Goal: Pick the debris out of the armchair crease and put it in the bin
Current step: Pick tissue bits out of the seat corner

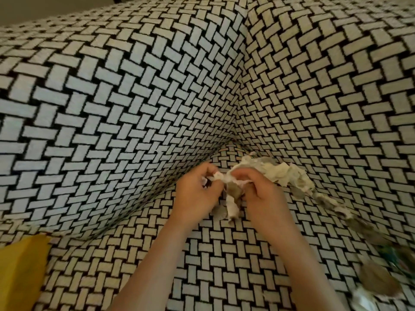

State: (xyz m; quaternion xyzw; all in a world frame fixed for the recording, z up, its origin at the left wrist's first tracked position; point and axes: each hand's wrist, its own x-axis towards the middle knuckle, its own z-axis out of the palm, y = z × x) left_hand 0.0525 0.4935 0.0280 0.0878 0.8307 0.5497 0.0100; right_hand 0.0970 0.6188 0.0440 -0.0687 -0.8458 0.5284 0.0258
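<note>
Right at the inner corner of the armchair (112, 108), the debris (289, 176) lies as a ragged line of torn pale paper and brownish round bits. It runs along the crease (325, 205) between the seat (224, 261) and the upholstered side on the right, trailing down toward the lower right edge of the view, where it blurs. Some scraps (231, 205) are already up off the seat, held between both hands, one strip hanging down beneath them. The left hand (197, 194) has its fingers curled round the left end of these scraps, and the right hand (262, 196) pinches them from the other side with bent fingers. The two hands sit close together, just in front of the corner, both bare forearms reaching in from below.

All of the chair's fabric carries a black and cream basket-weave pattern, across the seat and the two padded sides that meet in a vertical seam (242, 90) above the hands. Near the lower right, among the blurred bits, something greenish (390, 254) shows, too smeared to identify. A yellow object (20, 272) lies at the lower left on the seat's edge, well apart from the hands. Beyond the chair's top, a strip of plain beige wall (45, 7) is visible
</note>
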